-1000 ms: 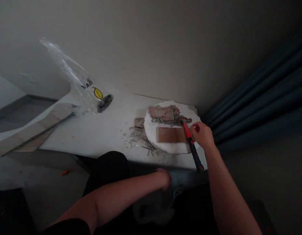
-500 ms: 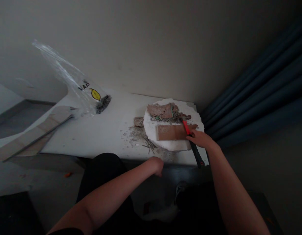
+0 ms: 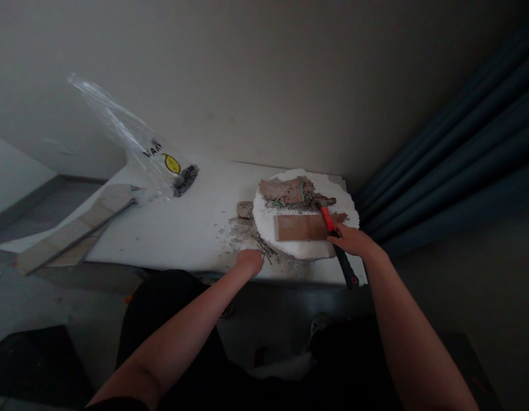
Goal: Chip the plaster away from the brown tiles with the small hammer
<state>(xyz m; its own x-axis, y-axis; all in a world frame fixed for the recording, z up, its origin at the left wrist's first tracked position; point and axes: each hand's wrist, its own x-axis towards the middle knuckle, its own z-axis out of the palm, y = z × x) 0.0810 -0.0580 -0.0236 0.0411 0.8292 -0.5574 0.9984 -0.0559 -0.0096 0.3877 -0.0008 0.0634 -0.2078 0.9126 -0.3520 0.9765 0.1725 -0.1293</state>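
Note:
My right hand [image 3: 352,240] is wrapped round the handle of a hammer [image 3: 328,218] with a red neck and black grip. The hammer's head rests among dark crumbs on a ragged white foam slab [image 3: 264,220], and its grip end sticks out past the table edge. Under the hammer lies a flat brown tile-like piece [image 3: 301,228]. Behind it is a cracked brownish slab [image 3: 282,190] with green bits. My left hand [image 3: 249,262] is closed at the table's front edge, beside a small pile of nails [image 3: 265,249]; its fingertips are hidden.
The white table [image 3: 183,228] stands against a grey wall. A clear plastic bag [image 3: 140,142] with dark bits in its bottom stands at the back left. Wooden boards [image 3: 76,220] lie at the left end. A round brownish lump [image 3: 244,209] sits beside the foam. Blue curtains [image 3: 461,142] hang at right.
My left hand has moved left and up, from in front of the table edge to beside the nails. My right hand stays on the hammer, which has hardly moved.

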